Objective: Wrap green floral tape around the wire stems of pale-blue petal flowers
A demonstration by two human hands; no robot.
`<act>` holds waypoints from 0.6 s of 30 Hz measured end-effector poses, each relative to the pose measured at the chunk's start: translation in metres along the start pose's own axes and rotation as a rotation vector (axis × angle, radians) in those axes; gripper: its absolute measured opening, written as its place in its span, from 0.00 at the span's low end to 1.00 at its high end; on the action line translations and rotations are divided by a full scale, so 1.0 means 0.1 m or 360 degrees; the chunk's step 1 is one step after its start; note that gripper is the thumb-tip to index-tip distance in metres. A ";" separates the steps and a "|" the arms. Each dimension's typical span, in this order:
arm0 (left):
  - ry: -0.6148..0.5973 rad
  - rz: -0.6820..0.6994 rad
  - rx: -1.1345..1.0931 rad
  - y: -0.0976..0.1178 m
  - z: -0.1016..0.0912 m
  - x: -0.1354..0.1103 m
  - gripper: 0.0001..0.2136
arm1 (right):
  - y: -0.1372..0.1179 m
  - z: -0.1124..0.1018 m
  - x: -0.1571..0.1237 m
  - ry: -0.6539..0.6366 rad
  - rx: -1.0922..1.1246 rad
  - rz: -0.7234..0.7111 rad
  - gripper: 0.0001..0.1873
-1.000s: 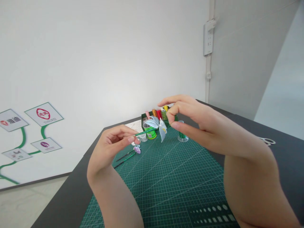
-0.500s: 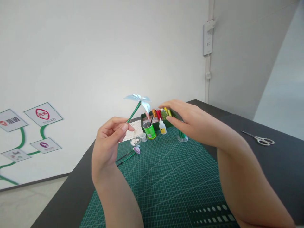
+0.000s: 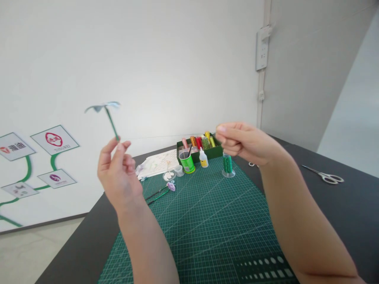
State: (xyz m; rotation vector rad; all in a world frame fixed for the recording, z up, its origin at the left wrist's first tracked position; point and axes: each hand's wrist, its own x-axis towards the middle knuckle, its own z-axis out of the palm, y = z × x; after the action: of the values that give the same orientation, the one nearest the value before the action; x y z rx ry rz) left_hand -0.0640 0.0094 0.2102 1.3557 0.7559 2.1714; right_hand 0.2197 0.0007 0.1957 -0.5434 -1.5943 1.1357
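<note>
My left hand (image 3: 118, 173) is raised at the left, off the table's edge, and pinches the bottom of a green stem that carries a pale blue paper flower (image 3: 103, 107) upright above it. My right hand (image 3: 244, 142) hovers over the far end of the green cutting mat (image 3: 207, 225) with its fingers curled together. A very thin thread seems to run from it toward the left hand, but I cannot be sure. Below the right hand stands a clear stand with green spools (image 3: 227, 165).
A green box of coloured thread spools (image 3: 201, 146), a small glue bottle (image 3: 203, 157), a green cup (image 3: 187, 161), a clear dish (image 3: 168, 176), patterned paper (image 3: 156, 162) and two small flowers on stems (image 3: 161, 191) lie at the mat's far end. Scissors (image 3: 324, 175) rest on the black table at right.
My left hand swung the flower up and out to the left, from over the mat to beyond the table's edge. My right hand let go of the flower and curled shut.
</note>
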 end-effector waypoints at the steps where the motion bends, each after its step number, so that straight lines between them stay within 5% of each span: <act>1: 0.0127 -0.0039 -0.0083 0.02 -0.09 0.06 0.07 | -0.03 -0.15 -0.03 0.0086 -0.0007 -0.0047 0.25; 4: 0.0310 -0.0090 -0.0193 0.09 -0.35 0.18 0.07 | -0.11 -0.55 -0.20 0.0413 -0.0111 -0.0175 0.27; 8: 0.0354 -0.0107 -0.0261 0.16 -0.51 0.22 0.08 | -0.18 -1.00 -0.63 0.0528 -0.0433 -0.0062 0.28; 14: 0.0391 -0.0160 -0.0398 0.19 -0.55 0.20 0.06 | -0.08 -2.06 -1.50 0.0489 -0.0729 -0.0112 0.25; 18: 0.0221 -0.0134 -0.0368 0.16 -0.63 0.20 0.04 | 0.08 -2.55 -1.88 0.0115 -0.0823 -0.0348 0.22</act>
State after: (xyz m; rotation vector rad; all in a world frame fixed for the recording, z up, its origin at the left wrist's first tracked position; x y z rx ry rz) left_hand -0.1309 -0.0024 0.2118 1.0490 0.5785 2.2245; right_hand 0.5166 -0.0463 0.0950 -0.7129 -1.8376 0.5292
